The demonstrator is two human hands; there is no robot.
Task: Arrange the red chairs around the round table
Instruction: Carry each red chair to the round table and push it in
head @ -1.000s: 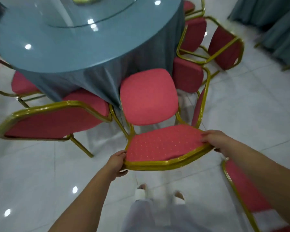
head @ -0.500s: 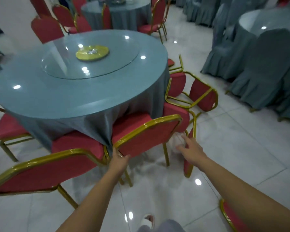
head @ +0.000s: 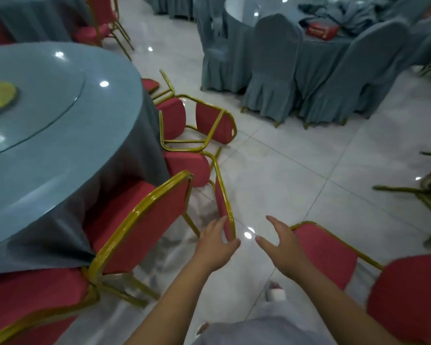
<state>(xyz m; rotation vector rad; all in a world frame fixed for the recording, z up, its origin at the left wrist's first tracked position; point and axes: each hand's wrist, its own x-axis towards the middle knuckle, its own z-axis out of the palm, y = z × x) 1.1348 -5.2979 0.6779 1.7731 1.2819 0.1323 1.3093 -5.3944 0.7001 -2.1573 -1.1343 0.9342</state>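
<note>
The round table (head: pixel 60 145) with a blue-grey cloth and a glass turntable fills the left. Red chairs with gold frames stand around it: one (head: pixel 147 225) is tucked in beside me, and another (head: pixel 214 123) stands farther along. Between them a red chair (head: pixel 223 202) is turned so its back shows edge-on. My left hand (head: pixel 217 245) holds the top of that back, fingers on its left face and thumb across the gold edge. My right hand (head: pixel 281 245) hovers open just right of it, touching nothing.
More red chairs stand at my lower right (head: pixel 329 252) and lower left (head: pixel 30 302). Grey-covered chairs (head: pixel 274 70) ring another table (head: pixel 244 28) at the top right, with a red box (head: pixel 321 31) on it. Gold chair legs (head: pixel 421 192) jut in at the right edge. White tiled floor lies between.
My left hand left the tucked-in chair's back and moved right onto the edge-on chair. My right hand drew back beside it. My view swung to the right.
</note>
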